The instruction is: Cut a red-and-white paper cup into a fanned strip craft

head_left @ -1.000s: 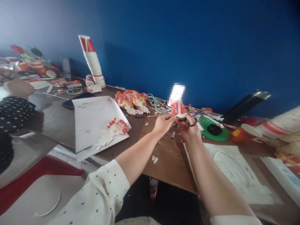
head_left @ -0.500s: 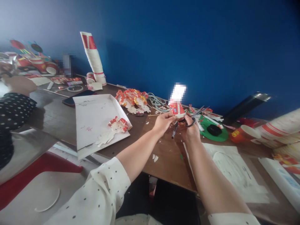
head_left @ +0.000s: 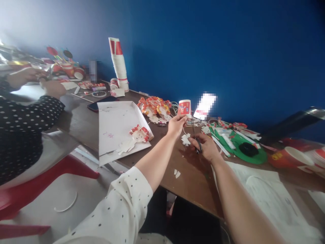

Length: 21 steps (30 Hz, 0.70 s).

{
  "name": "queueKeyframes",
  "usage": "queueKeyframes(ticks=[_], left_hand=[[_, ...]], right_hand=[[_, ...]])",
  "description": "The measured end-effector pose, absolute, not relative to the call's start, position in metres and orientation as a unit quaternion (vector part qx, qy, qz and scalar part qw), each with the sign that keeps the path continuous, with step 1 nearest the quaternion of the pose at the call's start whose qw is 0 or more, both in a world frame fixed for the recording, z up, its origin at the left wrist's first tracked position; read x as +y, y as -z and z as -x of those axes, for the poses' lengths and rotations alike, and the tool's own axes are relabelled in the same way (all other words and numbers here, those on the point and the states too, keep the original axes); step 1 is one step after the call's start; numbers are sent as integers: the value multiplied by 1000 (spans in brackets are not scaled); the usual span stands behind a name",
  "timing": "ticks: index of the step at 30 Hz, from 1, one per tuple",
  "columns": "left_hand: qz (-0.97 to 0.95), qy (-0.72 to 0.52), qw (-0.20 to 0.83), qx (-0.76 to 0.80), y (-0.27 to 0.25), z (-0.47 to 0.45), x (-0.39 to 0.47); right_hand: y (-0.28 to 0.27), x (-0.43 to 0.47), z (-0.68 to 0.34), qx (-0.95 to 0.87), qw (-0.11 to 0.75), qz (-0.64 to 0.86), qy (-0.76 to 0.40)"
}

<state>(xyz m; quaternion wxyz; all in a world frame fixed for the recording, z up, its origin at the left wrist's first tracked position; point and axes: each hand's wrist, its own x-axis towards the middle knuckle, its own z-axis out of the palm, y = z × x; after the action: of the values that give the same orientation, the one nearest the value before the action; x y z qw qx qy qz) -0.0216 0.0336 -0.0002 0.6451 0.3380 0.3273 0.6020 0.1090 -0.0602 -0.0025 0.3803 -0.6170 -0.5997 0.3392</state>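
Note:
My left hand (head_left: pixel 177 126) is closed on a red and white paper cup (head_left: pixel 185 107), pinched near its lower edge and raised above the table. Scissors (head_left: pixel 198 146) with dark handles are gripped in my right hand (head_left: pixel 207 149). Their blades point up toward the cup's right edge; whether they touch it I cannot tell. A white cut-paper shape (head_left: pixel 186 139) shows on the table between my hands. Small white paper scraps (head_left: pixel 177 174) lie nearer the table's front edge.
A white box lid (head_left: pixel 114 118) holds a paper figure (head_left: pixel 139 134). Behind it sits a pile of red and white paper figures (head_left: pixel 153 106). A bright phone (head_left: pixel 205 105) leans against the wall. Green sheet (head_left: pixel 256 156) lies right. A co-worker's sleeve (head_left: pixel 38 115) is at left.
The view has turned left. The cup has moved left of the phone, and my right hand has come lower and apart from my left, its scissors now pointing up instead of right.

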Motion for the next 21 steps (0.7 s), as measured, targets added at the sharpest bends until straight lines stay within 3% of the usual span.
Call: queueKeyframes(ticks=[4,21], left_hand=[[-331,-614,646,310,-3,25,34],[-431,-533,642,342,-5,23,26]], right_hand=[[8,-58,-112,-611,361,613,-349],[9,-61,-104,-539,465,584,-391]])
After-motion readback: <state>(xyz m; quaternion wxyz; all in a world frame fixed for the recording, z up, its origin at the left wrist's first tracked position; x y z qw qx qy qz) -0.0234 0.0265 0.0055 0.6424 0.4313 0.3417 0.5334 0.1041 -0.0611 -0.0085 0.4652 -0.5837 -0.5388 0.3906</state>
